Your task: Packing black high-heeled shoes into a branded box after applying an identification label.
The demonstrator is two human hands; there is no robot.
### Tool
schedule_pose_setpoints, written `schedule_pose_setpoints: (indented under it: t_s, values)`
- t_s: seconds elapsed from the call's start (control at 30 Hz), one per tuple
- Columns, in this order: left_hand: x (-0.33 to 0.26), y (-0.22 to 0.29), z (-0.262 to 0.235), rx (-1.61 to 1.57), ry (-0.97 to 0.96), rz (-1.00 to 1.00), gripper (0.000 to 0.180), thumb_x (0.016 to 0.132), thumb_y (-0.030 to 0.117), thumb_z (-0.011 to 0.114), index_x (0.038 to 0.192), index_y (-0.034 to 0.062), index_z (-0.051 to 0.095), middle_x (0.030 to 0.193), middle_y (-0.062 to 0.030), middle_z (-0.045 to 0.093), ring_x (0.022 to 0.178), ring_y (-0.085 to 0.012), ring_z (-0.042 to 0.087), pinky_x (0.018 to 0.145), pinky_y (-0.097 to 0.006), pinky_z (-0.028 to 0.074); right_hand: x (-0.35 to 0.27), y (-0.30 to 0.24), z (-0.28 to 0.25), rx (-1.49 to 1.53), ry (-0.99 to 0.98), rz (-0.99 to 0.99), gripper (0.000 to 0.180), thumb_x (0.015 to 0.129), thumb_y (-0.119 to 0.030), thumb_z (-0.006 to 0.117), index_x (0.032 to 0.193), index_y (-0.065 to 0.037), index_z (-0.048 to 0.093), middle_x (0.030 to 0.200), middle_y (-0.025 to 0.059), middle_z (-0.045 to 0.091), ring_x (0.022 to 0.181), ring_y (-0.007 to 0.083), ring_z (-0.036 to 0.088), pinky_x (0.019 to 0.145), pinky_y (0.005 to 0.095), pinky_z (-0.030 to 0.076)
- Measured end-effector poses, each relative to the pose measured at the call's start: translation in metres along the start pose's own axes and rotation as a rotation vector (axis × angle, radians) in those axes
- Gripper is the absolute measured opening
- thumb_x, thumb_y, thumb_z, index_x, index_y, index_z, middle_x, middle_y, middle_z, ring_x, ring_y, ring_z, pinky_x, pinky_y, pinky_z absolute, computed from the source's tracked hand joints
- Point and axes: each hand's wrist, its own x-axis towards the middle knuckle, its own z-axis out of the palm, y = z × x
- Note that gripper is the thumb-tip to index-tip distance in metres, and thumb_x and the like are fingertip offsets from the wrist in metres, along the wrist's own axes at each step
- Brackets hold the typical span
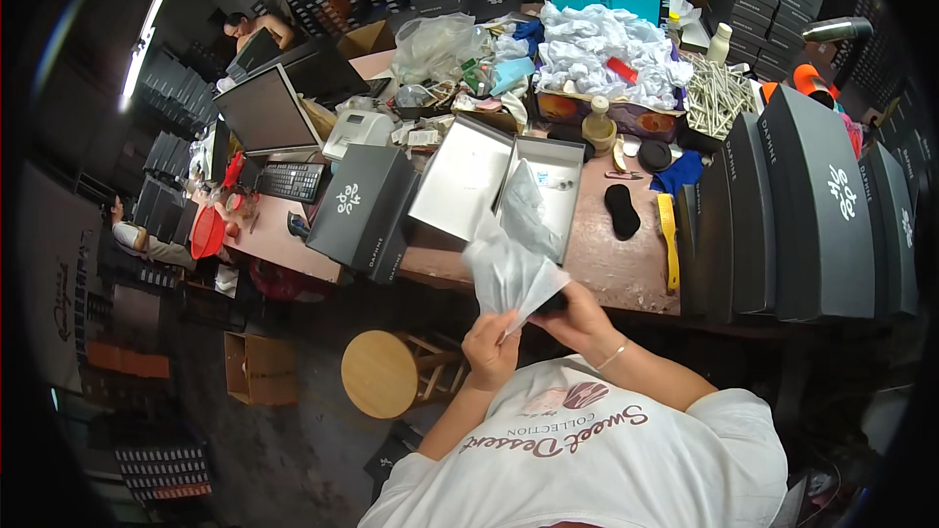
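Observation:
In front of my body, my left hand point(491, 350) is closed on the lower edge of a sheet of white tissue paper point(507, 274). My right hand point(584, 321) grips a black item point(556, 304) against the sheet's right side; the paper and fingers hide most of it, so its kind is unclear. Just beyond, an open shoebox point(572, 235) lies on the table with more tissue paper point(528, 200) and a small packet inside. Its white-lined lid point(458, 181) rests open on the left.
Closed dark shoeboxes point(817, 205) stand upright at right; another point(362, 200) is left. A black insole-shaped piece point(621, 212) and yellow tool point(668, 240) lie on the table point(611, 274). Behind is a carton of crumpled paper point(611, 59). A round stool point(380, 374) stands lower left.

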Motion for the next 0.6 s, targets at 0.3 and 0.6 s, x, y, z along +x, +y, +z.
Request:
schedule_pose_setpoints:
  t_s: [0.3,0.6]
  values:
    - [0.013,0.026,-0.003,-0.076,-0.100,0.287,0.010,0.078,0.001,0.067,0.087,0.0007,0.064,0.072,-0.0120,0.059,0.056,-0.0243,0.058,0.051,-0.032,0.046,0.004,0.019,-0.008,-0.264,-0.104,-0.200,0.027,0.093,-0.016,0.053,0.117,-0.003,0.054,0.110,0.0076,0.060,0.095,0.0166,0.060,0.079,0.0295,0.050]
    - [0.023,0.012,-0.021,-0.222,-0.505,0.283,0.019,0.071,0.005,0.072,0.088,-0.0003,0.064,0.067,-0.0078,0.057,0.053,-0.0246,0.055,0.049,-0.030,0.045,0.028,0.015,-0.015,-1.493,-0.274,-1.023,0.035,0.091,-0.020,0.052,0.122,-0.006,0.052,0.124,0.0120,0.052,0.113,0.0186,0.051,0.090,0.0327,0.044]
